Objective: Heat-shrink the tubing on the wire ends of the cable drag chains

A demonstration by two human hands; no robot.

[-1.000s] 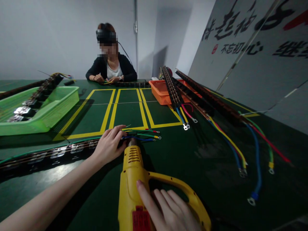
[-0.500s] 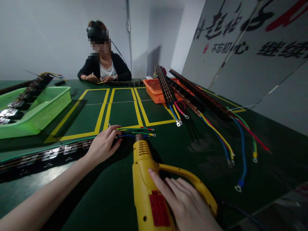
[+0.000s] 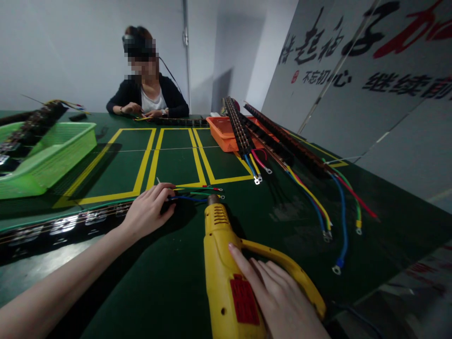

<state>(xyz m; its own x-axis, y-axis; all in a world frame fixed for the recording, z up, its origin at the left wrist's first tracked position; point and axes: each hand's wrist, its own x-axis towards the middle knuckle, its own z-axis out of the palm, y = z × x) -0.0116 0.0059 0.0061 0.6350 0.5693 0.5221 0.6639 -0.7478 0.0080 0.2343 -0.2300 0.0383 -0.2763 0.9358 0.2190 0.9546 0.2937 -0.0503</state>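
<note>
Yellow plastic fills the foreground of the head view, where a heat gun [image 3: 219, 254] points away across the green desk [image 3: 158, 292]; the right hand [image 3: 278, 294] is curled about its handle, index finger laid along the body; its nozzle sits by the tips of several thin coloured wires [image 3: 197, 194], covering the end of the blue one; the left hand [image 3: 150, 207] is closed over the end of a black strip [image 3: 81, 223] where those wires emerge, its fingers hiding that junction; the strip runs off to the left, below a green basket [image 3: 70, 162] with another strip lying across it; further off, an orange basket [image 3: 221, 136] is partly blocked by long dark strips [image 3: 240, 127] leaning over its rim, their ring-ended leads [image 3: 342, 221] spreading over the right side; across the desk, a person [image 3: 148, 94] in a dark jacket handles similar wires.
</note>
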